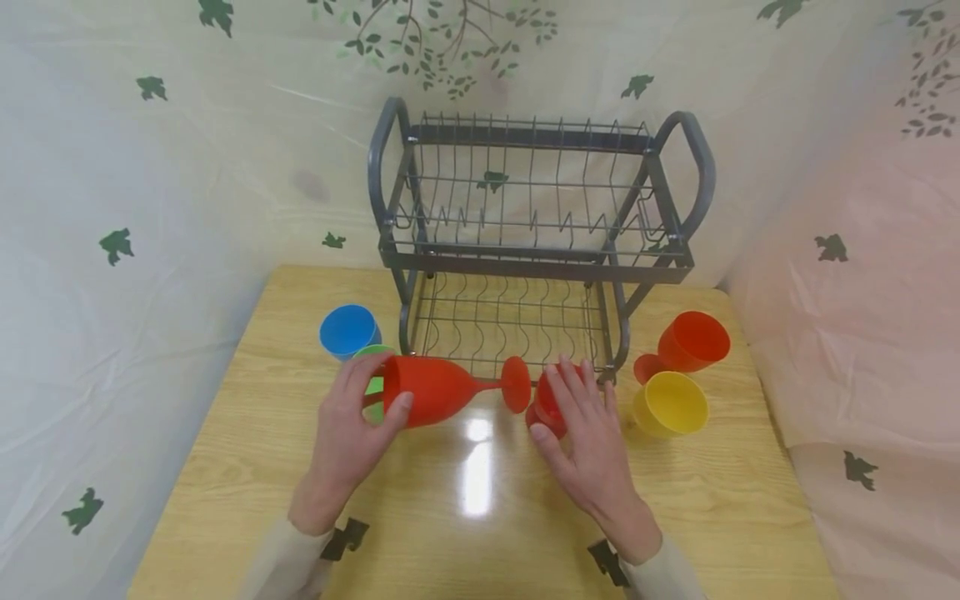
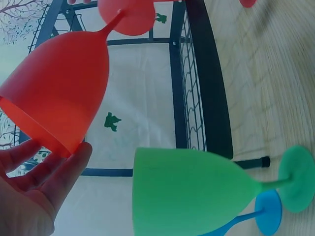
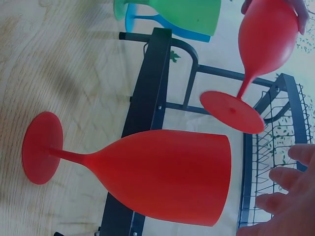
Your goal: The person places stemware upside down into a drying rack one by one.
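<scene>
My left hand [image 1: 348,429] grips a red plastic goblet [image 1: 431,392] at its rim, thumb on the near side. The goblet lies sideways in the air, its foot pointing right. In the left wrist view, its mouth faces down toward the fingers. My right hand [image 1: 588,450] hovers over a second red goblet [image 3: 167,177], which stands upright on the table. The right wrist view shows those fingers [image 3: 285,201] fairly straight, above the goblet's rim and apart from it. A green goblet [image 2: 192,187] stands near my left hand, partly hidden by it in the head view.
A dark two-tier dish rack [image 1: 532,265] stands at the table's back. Beside it on the left is a blue goblet [image 1: 349,331]. Another red goblet [image 1: 693,342] and a yellow goblet [image 1: 671,406] stand at right. Patterned sheets [image 1: 832,333] surround the wooden table [image 1: 480,542].
</scene>
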A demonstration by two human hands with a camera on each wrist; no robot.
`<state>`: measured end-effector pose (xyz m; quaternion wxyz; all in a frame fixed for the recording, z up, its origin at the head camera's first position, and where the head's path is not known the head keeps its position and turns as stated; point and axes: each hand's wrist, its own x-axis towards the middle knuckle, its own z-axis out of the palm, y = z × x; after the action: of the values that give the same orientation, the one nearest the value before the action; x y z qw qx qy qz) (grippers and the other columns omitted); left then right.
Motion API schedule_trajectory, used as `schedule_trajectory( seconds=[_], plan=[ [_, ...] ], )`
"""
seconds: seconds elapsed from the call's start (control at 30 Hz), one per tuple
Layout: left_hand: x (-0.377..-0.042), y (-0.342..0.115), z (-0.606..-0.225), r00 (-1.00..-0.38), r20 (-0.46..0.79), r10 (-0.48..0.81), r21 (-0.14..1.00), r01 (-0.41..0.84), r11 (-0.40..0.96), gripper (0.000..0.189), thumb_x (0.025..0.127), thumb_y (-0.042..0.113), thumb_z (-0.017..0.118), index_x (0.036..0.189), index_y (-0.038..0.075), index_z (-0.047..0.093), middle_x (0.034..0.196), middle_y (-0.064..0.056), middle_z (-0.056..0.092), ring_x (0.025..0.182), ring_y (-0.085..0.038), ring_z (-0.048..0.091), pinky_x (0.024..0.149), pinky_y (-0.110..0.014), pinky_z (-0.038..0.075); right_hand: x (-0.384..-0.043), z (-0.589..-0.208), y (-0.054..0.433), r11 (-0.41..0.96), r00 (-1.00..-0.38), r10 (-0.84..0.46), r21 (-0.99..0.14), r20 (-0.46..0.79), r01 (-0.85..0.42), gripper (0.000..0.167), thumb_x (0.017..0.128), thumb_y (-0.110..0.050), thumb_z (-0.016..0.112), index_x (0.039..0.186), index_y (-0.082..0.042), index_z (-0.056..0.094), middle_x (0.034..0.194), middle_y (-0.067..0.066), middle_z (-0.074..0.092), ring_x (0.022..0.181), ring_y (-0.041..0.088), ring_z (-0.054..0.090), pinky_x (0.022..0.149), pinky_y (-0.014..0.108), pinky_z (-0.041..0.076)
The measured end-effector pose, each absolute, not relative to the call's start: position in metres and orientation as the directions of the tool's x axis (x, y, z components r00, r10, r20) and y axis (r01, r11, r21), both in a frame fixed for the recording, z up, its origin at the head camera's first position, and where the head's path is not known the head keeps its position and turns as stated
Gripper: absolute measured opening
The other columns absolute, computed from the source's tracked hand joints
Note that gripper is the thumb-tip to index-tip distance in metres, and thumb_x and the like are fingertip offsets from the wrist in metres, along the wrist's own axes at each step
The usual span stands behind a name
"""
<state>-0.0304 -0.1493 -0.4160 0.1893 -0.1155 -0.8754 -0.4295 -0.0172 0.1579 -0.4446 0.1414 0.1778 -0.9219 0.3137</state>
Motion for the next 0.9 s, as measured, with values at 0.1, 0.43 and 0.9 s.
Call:
schedule_trajectory(
  seconds=[0.1, 0.43, 0.9],
  plan=[
    [-0.032, -0.147, -0.418, -0.903, 0.430, 0.019, 0.743, 0.366, 0.561, 0.053, 0.090, 0.020, 0.074, 0.139, 0.005, 0.058, 0.135, -0.012, 0.062, 0.119, -0.029, 0.062, 0.074, -0.048, 0.064, -0.018, -0.444, 0.158, 0.732, -0.896, -0.225, -0.541, 0.382, -0.414, 0.070, 0.104, -0.050, 0.048, 0.160, -0.009, 0.039, 0.170, 0.009, 0.024, 0.159, 0.034, 0.013, 0.122, 0.068, 0.009],
    [-0.036, -0.137, -0.422, -0.912, 0.407, -0.041, 0.862, 0.369, 0.348, 0.050, 0.092, 0.013, 0.069, 0.140, 0.004, 0.058, 0.134, -0.011, 0.062, 0.119, -0.030, 0.063, 0.079, -0.023, 0.059, -0.018, -0.442, 0.161, 0.698, -0.876, -0.170, -0.572, 0.451, -0.430, 0.073, 0.104, -0.051, 0.050, 0.159, -0.004, 0.039, 0.172, 0.008, 0.021, 0.158, 0.033, 0.017, 0.127, 0.054, 0.010],
    [-0.035, -0.122, -0.418, -0.957, 0.288, -0.038, 0.957, 0.286, 0.043, 0.050, 0.097, 0.004, 0.057, 0.146, 0.002, 0.051, 0.139, -0.005, 0.057, 0.128, -0.033, 0.055, 0.085, -0.028, 0.061, -0.013, -0.435, 0.161, 0.519, -0.926, -0.022, -0.787, 0.376, -0.332, 0.087, 0.095, -0.026, 0.066, 0.168, -0.022, 0.017, 0.172, -0.002, 0.019, 0.156, 0.029, 0.024, 0.116, 0.068, 0.031]
  ],
)
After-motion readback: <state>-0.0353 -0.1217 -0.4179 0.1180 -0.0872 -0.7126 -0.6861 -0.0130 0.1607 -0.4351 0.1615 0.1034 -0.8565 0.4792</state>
